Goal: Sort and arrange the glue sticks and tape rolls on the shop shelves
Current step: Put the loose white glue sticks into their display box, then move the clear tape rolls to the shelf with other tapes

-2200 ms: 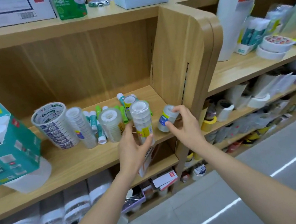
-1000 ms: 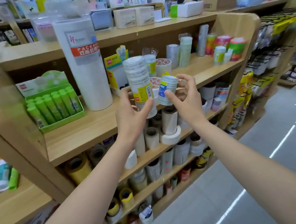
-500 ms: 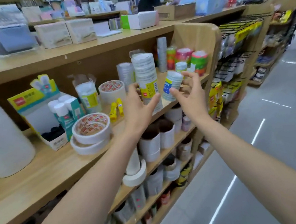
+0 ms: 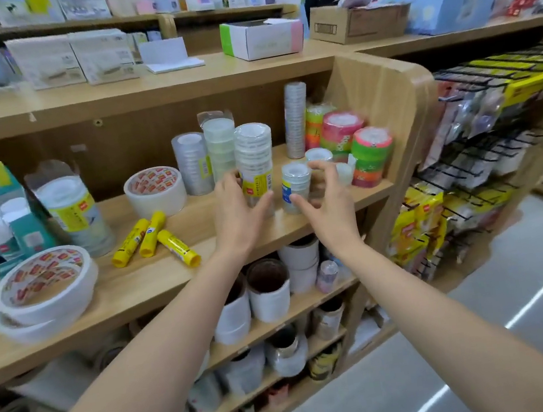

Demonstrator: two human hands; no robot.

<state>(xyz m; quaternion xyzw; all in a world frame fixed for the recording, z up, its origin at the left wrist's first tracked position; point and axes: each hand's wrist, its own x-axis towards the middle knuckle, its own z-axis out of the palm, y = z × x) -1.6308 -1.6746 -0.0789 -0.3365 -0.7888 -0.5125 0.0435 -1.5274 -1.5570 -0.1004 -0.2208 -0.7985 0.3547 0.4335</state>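
On the middle wooden shelf (image 4: 155,280) of a shop unit, a tall stack of clear tape rolls with a yellow label (image 4: 253,152) stands upright near the front edge. The left hand (image 4: 238,215) grips it low down, thumb pressed against its lower right side and the other fingers (image 4: 225,181) curled round its left. Just to the right, close but apart, a short stack of clear tape rolls with a blue label (image 4: 296,183) also stands upright on the shelf. The right hand (image 4: 331,208) is held around the short stack in a wide C: the thumb tip lies at its lower front, while the remaining fingers (image 4: 327,165) arch spread above and to its right, with a gap showing between them and the stack. Behind both stand more wrapped clear tape stacks (image 4: 192,163), and to the right sit neon pink and green tape stacks (image 4: 373,154) against the curved end panel. Left of the left hand, three yellow glue sticks (image 4: 152,236) lie loose on the shelf, fanned out with the two left ones touching, in front of a broad white tape roll with red print (image 4: 155,192). Further left, two flat white tape rolls (image 4: 42,295) lie stacked at the shelf's front edge.
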